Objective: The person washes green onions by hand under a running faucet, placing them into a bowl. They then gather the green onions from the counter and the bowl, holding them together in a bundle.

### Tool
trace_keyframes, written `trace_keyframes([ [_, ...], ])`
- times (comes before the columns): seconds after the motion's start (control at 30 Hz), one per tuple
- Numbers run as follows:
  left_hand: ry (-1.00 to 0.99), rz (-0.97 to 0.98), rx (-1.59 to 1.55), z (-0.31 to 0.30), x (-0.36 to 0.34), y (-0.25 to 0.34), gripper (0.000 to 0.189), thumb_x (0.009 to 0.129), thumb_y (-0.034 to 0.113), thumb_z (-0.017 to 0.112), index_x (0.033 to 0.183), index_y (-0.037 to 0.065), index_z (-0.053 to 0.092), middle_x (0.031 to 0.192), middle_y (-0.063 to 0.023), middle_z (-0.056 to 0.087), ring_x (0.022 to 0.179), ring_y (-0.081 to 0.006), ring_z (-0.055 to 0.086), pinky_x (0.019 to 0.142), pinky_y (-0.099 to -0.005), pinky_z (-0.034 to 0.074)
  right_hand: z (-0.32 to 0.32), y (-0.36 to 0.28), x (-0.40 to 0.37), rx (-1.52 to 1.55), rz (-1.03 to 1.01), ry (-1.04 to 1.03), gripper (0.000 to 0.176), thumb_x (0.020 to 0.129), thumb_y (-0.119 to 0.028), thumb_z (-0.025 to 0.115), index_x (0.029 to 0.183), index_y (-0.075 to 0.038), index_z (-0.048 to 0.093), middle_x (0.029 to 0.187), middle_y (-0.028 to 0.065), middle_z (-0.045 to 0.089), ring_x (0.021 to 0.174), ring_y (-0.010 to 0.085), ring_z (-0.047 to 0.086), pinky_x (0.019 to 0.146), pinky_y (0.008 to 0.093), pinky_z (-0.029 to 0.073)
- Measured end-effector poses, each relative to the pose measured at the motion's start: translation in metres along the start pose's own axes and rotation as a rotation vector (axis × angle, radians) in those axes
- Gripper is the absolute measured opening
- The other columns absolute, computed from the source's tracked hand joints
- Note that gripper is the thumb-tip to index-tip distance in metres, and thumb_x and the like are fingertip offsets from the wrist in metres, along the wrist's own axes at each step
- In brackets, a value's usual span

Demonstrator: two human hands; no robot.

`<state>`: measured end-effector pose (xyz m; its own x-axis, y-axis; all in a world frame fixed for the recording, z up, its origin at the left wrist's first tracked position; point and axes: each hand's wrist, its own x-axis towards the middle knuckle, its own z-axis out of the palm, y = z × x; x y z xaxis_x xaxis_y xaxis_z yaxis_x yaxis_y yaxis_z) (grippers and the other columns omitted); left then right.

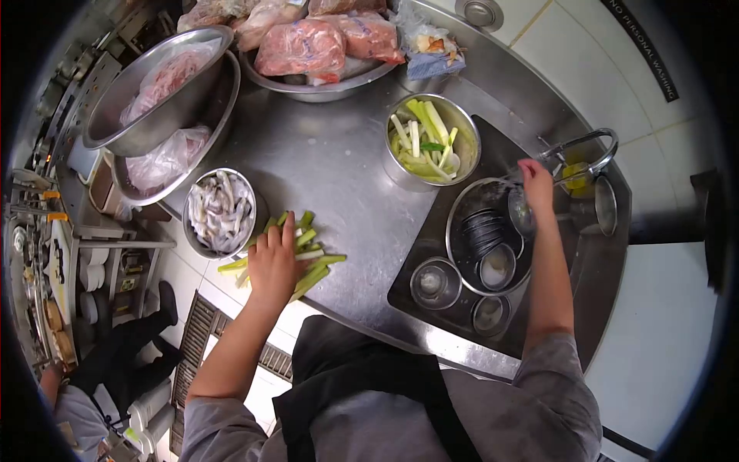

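Note:
My left hand (273,262) lies over a pile of cut green and white stalks (312,269) at the counter's front edge, its fingers spread on top. Close beside it stands a metal bowl of pale, grey-white seafood pieces (222,212). Over the sink's right side, my right hand (536,181) is raised near the tap (589,158), fingers drawn together; what they hold, if anything, is too small to tell. A metal pot with more cut stalks (425,142) stands between the hands, farther back.
The sink (416,269) holds a large bowl with dark dishes (483,231) and small metal bowls (436,283). Wrapped meat (300,48) fills a basin at the back. Stacked basins (100,135) stand at left. Another person (81,412) is at lower left, beyond the counter.

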<state>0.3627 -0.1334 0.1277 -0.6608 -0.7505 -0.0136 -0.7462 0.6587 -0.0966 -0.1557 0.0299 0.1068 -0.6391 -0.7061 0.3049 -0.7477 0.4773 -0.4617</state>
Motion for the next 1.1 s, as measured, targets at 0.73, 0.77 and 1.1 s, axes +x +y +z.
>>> trace_keyframes([
  [0.73, 0.436, 0.187, -0.425, 0.006, -0.020, -0.007, 0.101, 0.065, 0.043, 0.079, 0.142, 0.002, 0.027, 0.143, -0.0262, 0.027, 0.130, -0.0460, 0.030, 0.104, -0.0551, 0.031, 0.062, -0.213, 0.055, 0.974, -0.004, -0.285, 0.018, 0.091, -0.016, 0.057, 0.101, -0.001, 0.054, 0.094, 0.0065, 0.065, 0.089, 0.0144, 0.059, 0.081, 0.0288, 0.045],
  [0.77, 0.422, 0.194, -0.436, 0.004, -0.020, -0.007, 0.101, 0.066, 0.042, 0.079, 0.142, 0.003, 0.025, 0.143, -0.0270, 0.025, 0.129, -0.0464, 0.031, 0.103, -0.0542, 0.032, 0.055, -0.212, 0.056, 0.991, -0.002, -0.242, 0.015, 0.093, -0.015, 0.055, 0.101, -0.003, 0.053, 0.097, 0.0091, 0.065, 0.093, 0.0168, 0.058, 0.083, 0.0313, 0.045],
  [1.1, 0.449, 0.342, -0.877, -0.094, 0.032, 0.089, 0.077, 0.081, 0.028, 0.067, 0.139, -0.003, 0.028, 0.140, -0.0291, 0.028, 0.126, -0.0445, 0.033, 0.105, -0.0504, 0.026, -0.046, -0.064, 0.036, 1.815, 0.356, 0.227, 0.015, 0.091, -0.011, 0.059, 0.104, -0.007, 0.052, 0.108, 0.0154, 0.058, 0.113, 0.0365, 0.054, 0.101, 0.0481, 0.042],
])
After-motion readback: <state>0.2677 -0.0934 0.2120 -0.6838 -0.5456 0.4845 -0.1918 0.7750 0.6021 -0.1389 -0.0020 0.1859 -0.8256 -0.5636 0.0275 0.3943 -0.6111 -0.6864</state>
